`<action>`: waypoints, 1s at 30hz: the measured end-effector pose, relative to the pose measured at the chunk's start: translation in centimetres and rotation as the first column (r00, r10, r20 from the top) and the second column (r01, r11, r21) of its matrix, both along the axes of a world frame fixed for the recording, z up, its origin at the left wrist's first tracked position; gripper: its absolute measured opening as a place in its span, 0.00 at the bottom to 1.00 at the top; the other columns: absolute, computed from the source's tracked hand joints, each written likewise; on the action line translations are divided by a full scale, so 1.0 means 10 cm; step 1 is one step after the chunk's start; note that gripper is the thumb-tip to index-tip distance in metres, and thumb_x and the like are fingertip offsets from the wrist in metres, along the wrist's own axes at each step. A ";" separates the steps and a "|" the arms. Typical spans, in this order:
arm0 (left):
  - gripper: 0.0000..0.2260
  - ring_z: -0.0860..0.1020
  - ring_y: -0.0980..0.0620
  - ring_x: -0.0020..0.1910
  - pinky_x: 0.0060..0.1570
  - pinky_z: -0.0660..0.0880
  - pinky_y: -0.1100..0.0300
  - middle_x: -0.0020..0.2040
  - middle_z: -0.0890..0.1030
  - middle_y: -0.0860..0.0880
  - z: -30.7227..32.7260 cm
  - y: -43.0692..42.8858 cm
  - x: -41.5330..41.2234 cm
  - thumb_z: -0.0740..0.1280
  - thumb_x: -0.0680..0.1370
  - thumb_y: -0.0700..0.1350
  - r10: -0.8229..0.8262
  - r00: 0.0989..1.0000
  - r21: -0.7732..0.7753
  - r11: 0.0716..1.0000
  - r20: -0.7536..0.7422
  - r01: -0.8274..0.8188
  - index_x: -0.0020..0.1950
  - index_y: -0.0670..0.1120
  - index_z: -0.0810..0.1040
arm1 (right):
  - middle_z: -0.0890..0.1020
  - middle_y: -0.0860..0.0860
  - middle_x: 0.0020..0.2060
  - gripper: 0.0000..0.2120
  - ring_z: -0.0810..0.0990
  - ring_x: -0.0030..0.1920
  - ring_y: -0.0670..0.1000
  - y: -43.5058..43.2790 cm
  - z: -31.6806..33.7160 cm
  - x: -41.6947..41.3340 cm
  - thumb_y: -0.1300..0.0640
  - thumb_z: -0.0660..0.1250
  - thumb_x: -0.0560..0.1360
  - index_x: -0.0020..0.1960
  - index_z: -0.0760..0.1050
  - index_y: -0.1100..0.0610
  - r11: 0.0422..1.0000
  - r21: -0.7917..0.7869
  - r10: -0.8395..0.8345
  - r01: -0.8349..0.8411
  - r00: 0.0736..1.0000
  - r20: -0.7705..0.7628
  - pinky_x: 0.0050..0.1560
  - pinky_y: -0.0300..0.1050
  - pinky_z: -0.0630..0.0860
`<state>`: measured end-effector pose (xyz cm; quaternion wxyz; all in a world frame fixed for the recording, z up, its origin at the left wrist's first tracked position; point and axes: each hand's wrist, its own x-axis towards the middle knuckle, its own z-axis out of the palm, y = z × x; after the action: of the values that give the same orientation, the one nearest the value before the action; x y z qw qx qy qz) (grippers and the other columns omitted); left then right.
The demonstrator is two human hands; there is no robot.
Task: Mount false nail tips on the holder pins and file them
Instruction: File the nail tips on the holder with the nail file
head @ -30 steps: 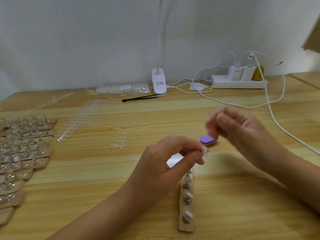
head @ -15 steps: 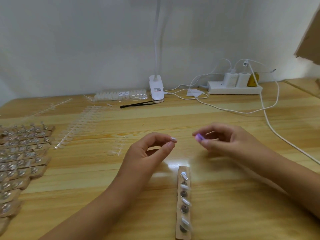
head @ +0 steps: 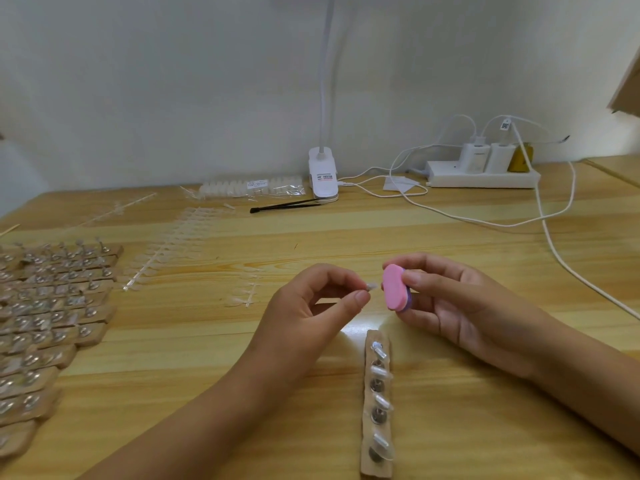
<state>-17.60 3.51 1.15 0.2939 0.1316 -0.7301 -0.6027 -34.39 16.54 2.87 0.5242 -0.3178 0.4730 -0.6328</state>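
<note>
My left hand (head: 311, 306) pinches a small clear false nail tip (head: 371, 285) between thumb and forefinger above the wooden table (head: 346, 237). My right hand (head: 457, 303) holds a small oval nail file (head: 394, 288), pink on the face turned to me and purple behind, just right of the tip; a narrow gap seems to lie between them. Below the hands lies a wooden holder strip (head: 377, 403) with several metal pins, some carrying clear nail tips.
Many more pin holder strips (head: 48, 317) cover the left of the table. Clear sprues of nail tips (head: 166, 251) and a bag of tips (head: 252, 187) lie behind, with black tweezers (head: 287, 205), a clip lamp (head: 323, 174), a power strip (head: 481, 173) and white cables (head: 561, 258).
My hands rose off the holder strip and drew apart, then came together again. The file has turned in my right hand, its pink face now toward me beside the tip.
</note>
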 end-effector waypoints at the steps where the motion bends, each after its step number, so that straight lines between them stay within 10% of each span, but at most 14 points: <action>1: 0.05 0.81 0.60 0.46 0.45 0.75 0.69 0.43 0.83 0.55 0.00 0.00 0.00 0.72 0.71 0.48 -0.002 1.000 -0.007 1.000 -0.004 0.002 0.45 0.48 0.82 | 0.84 0.55 0.46 0.14 0.84 0.44 0.48 0.00 0.00 0.01 0.55 0.74 0.68 0.53 0.83 0.54 1.000 -0.001 -0.008 0.008 1.000 -0.005 0.44 0.38 0.81; 30: 0.03 0.81 0.53 0.51 0.50 0.78 0.63 0.46 0.81 0.54 -0.01 0.04 0.00 0.70 0.77 0.39 -0.041 0.999 -0.217 0.975 0.013 0.043 0.47 0.47 0.81 | 0.84 0.55 0.46 0.12 0.84 0.45 0.48 0.02 0.03 0.04 0.57 0.74 0.68 0.51 0.84 0.56 0.998 0.023 0.052 -0.051 0.997 -0.048 0.43 0.38 0.81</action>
<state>-17.55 3.93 1.07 0.2908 0.0859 -0.7954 -0.5248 -33.95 16.77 3.17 0.5322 -0.3396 0.4841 -0.6058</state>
